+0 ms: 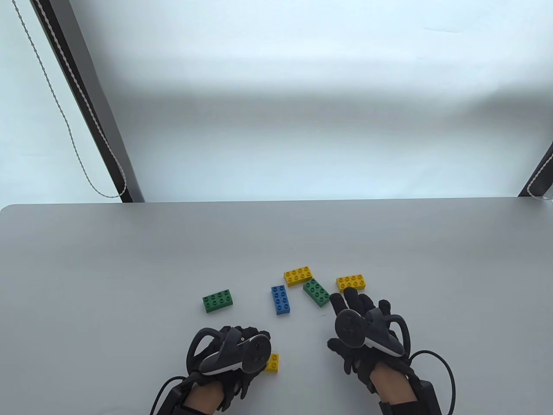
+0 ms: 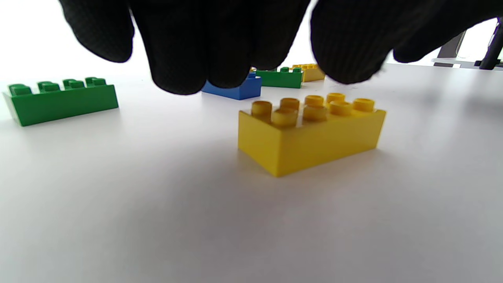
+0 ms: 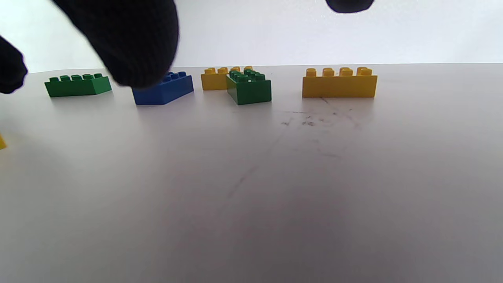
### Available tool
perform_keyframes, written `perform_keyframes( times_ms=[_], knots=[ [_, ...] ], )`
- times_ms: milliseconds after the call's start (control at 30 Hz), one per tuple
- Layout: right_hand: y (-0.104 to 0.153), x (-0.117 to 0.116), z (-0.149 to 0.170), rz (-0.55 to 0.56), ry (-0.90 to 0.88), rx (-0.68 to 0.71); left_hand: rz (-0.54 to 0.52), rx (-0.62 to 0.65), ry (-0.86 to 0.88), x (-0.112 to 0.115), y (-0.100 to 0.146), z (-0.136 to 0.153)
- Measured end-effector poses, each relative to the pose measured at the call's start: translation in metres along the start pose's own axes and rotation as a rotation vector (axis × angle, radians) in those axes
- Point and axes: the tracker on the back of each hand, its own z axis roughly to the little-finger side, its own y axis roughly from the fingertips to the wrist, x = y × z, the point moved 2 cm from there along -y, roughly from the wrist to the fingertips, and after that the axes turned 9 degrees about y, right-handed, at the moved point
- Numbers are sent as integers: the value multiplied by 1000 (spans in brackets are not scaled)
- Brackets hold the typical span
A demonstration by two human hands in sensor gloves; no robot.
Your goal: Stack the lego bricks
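Note:
Several 2x4 bricks lie single on the grey table. A green brick is at the left, a blue brick in the middle, and a yellow brick touches a second green brick. Another yellow brick lies right of them. My left hand hovers over a near yellow brick, fingers spread just above it, not touching. My right hand is open and empty, its fingertips just short of the right yellow brick.
The table's far edge runs across the middle of the table view, with a pale wall behind. Dark frame posts stand at the back left and back right. Faint scuff marks show on the tabletop.

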Motion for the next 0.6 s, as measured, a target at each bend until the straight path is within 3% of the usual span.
perform_keyframes(
  times_ms=[300,600],
  knots=[
    [-32,16,14,28,108,-30,1,-15,48,-4,3,11],
    [-64,10,27,0,140,-85,0,1,68,-4,3,10]
  ],
)
